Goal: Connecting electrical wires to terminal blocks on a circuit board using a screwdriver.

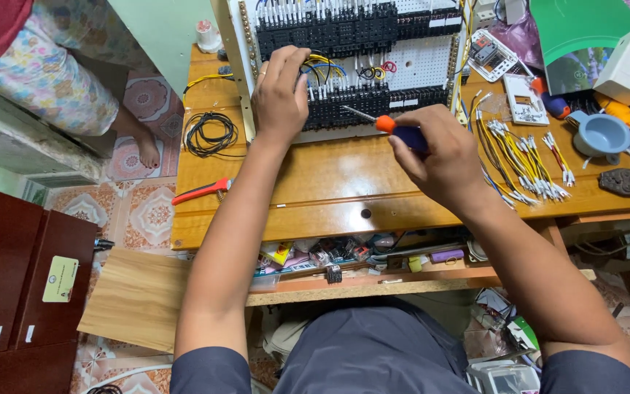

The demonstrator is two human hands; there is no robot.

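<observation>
We see an orange-and-blue screwdriver (395, 130) tilted, tip toward the black terminal blocks (362, 109) on the white perforated panel (424, 69)

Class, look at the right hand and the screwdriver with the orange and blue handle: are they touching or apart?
Touching. The head view shows the right hand wrapped around the blue part of the screwdriver handle, fingers closed on it with no gap.

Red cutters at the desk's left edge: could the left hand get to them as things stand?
Probably yes. The left hand is up at the wires on the panel, holding no tool, and the red cutters lie on bare desk below and left of it, with nothing between.
</observation>
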